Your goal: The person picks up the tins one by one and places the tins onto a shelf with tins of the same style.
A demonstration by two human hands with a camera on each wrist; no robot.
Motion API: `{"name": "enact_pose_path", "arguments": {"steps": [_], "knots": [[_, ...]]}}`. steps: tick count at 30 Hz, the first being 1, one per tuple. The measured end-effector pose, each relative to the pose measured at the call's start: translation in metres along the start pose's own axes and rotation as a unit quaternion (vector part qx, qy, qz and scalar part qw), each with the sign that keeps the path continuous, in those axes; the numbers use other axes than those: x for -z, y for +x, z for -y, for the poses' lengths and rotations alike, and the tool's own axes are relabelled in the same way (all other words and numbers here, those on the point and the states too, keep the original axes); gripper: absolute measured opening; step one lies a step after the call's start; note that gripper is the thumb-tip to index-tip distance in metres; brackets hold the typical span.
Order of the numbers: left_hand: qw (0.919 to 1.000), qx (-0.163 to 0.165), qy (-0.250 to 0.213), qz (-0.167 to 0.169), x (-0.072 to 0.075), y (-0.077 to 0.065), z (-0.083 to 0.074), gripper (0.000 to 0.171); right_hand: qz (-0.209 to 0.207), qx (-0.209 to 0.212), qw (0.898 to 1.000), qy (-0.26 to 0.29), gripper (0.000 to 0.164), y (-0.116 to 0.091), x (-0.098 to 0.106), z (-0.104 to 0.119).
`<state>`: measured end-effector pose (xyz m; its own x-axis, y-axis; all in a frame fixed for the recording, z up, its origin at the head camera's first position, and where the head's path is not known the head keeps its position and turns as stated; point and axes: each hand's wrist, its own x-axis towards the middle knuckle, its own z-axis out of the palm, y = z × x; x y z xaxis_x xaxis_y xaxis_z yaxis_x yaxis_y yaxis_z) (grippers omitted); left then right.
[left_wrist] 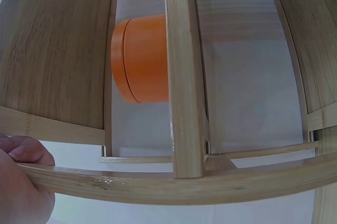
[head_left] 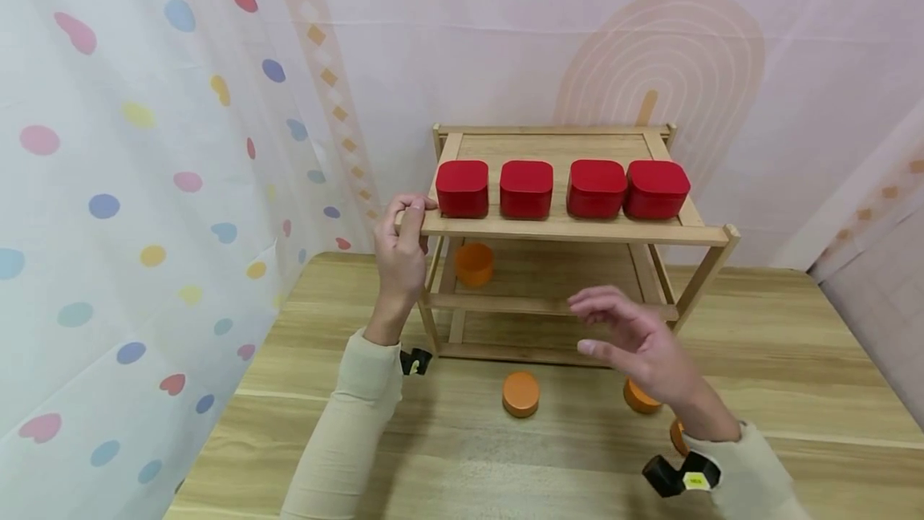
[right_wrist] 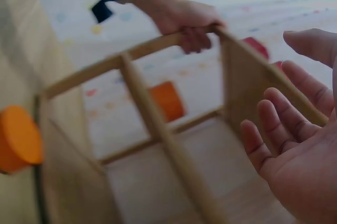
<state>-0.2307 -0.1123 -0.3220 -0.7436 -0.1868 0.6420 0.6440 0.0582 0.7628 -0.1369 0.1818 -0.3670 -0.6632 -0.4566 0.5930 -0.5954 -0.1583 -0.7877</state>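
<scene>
Pastel curtains with coloured dots hang behind the wooden bench [head_left: 794,359], where a small wooden shelf [head_left: 570,229] stands near the back edge. Four red boxes [head_left: 462,188] sit in a row on its top board, and one orange tin [head_left: 473,264] sits on the lower board. The left hand [head_left: 401,251] grips the top board's front left corner. The right hand [head_left: 638,343] hovers with relaxed fingers, holding nothing, above more orange tins [head_left: 521,393] on the bench.

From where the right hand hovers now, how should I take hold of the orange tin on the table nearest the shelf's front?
Take the orange tin from above, fingers and thumb across its round side wall. It stands upright and alone on the table, clear of the wooden shelf, so nothing blocks a top approach. The right hand is open just above and right of it.
</scene>
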Motion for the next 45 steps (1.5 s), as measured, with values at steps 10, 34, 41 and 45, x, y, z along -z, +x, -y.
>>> {"name": "enact_pose_path", "arguments": {"steps": [10, 34, 41, 45], "knots": [[1.0000, 0.003, 0.003, 0.002, 0.000, 0.001, -0.002, 0.033, 0.013, -0.079, 0.996, 0.027, 0.039, -0.021, -0.025, -0.043], [0.9994, 0.014, -0.032, -0.006, -0.001, -0.001, -0.001, 0.027, 0.097, -0.237, 0.967, 0.005, 0.040, -0.051, -0.054, -0.105], [0.9999, 0.005, -0.013, -0.002, 0.000, 0.000, 0.000, 0.033, 0.105, -0.243, 0.964, 0.012, 0.033, -0.054, -0.058, -0.116], [1.0000, 0.003, -0.002, -0.003, 0.000, 0.000, 0.001, 0.034, 0.113, -0.259, 0.959, 0.001, 0.026, -0.054, -0.059, -0.117]]}}
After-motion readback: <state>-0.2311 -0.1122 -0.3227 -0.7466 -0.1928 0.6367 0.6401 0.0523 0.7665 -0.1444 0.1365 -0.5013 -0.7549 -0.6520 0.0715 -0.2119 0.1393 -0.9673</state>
